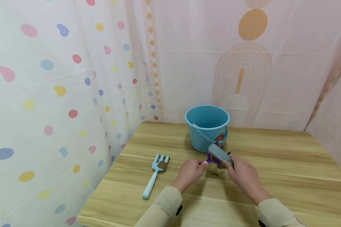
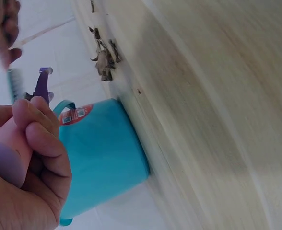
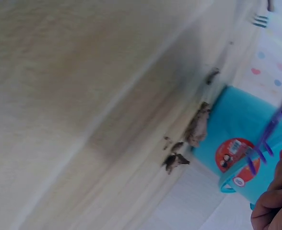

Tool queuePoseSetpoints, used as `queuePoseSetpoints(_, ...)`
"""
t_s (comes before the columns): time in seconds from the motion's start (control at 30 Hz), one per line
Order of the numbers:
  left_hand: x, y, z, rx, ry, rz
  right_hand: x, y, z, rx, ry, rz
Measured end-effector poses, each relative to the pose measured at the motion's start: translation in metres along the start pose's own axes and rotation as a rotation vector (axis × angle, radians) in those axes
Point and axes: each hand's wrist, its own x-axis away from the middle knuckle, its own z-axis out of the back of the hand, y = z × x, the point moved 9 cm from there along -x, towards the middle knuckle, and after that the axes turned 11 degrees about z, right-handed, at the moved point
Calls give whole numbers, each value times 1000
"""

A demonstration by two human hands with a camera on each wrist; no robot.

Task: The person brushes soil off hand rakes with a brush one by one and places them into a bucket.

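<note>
Nearest, 2 beige sleeves (image 1: 156, 211) reach in over the table (image 1: 272, 151). The left hand (image 1: 189, 173) grips the rake (image 2: 41, 86) by its pink handle (image 2: 11, 139), fingers curled round it; the right hand (image 1: 245, 174) clasps the brush (image 1: 220, 153) between thumb and fingers. The rake is above the table, in front of the bucket (image 1: 197, 138), its purple tines (image 3: 271, 125) pointing away from the person. In the head view the brush crosses them, though whether it presses on them is hard to tell. The step in hand seems to be scrubbing dirt off the rake: brown crumbs (image 3: 197, 127) lie on the table below. The next move probably calls for a firm left hold and short right-hand strokes among the tines, perhaps with the rake turned over. Off to the left lies the fork (image 1: 151, 183), touched by neither hand, with 1 brown patch (image 1: 162, 165) at its prongs, so it may need the same brushing. Farther off, the bucket stands upright, and behind the table hangs the curtain (image 1: 182, 78)
</note>
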Motion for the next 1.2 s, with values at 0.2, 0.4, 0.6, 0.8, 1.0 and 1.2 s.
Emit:
queuePoseSetpoints(0.2, 2, -2, -3, 90, -57, 55, 4, 5, -5, 50, -5, -12)
queuePoseSetpoints(0.4, 2, -4, -4, 104, -63, 65, 4, 4, -2, 63, 5, -12)
queuePoseSetpoints(0.6, 2, -9, -4, 120, -64, 99, 4, 7, 0, 73, 6, -22)
queuePoseSetpoints(0.8, 0, -12, -5, 97, -61, 131, 4, 12, 4, 73, 10, -30)
queuePoseSetpoints(1.0, 1, -5, -1, -14, -4, 60, 3, 11, 6, 69, 12, -39)
queuePoseSetpoints(1.2, 2, 0, 3, -118, 43, 5, 1, 3, 9, 50, 14, -44)
